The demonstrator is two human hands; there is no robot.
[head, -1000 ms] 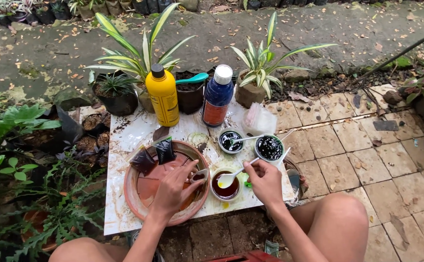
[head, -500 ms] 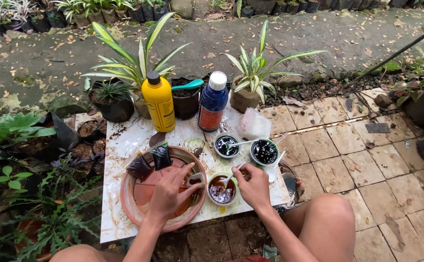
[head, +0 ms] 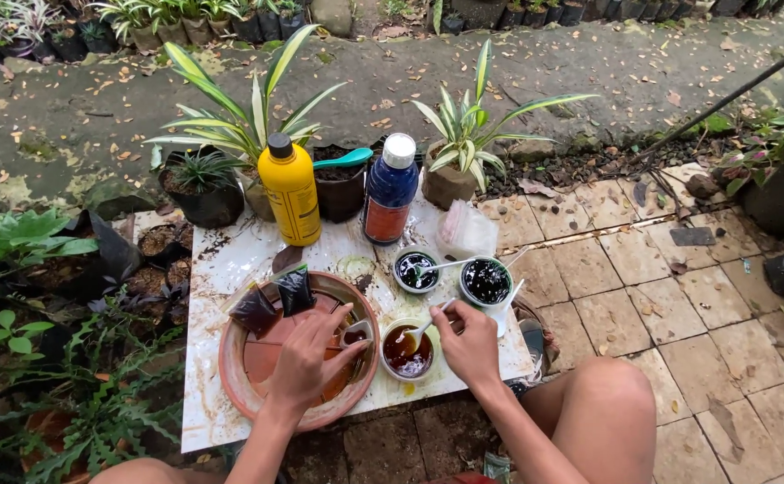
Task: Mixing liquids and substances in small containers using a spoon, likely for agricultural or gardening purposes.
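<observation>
Pinching the handle of a white plastic spoon (head: 419,332), the right hand (head: 469,345) stirs brown liquid in a small pale bowl (head: 409,351) while the left hand (head: 307,358), fingers curled on a little cup (head: 356,334), rests in a terracotta saucer (head: 246,394) on the stained white slab (head: 221,260) just beyond the tiled garden paving (head: 679,305).

small cup (head: 357,335) beside the brown-liquid bowl (head: 408,353) half hidden under left hand (head: 307,358), spoon handle buried in right hand (head: 468,345), knees cropped by bottom edge
</observation>
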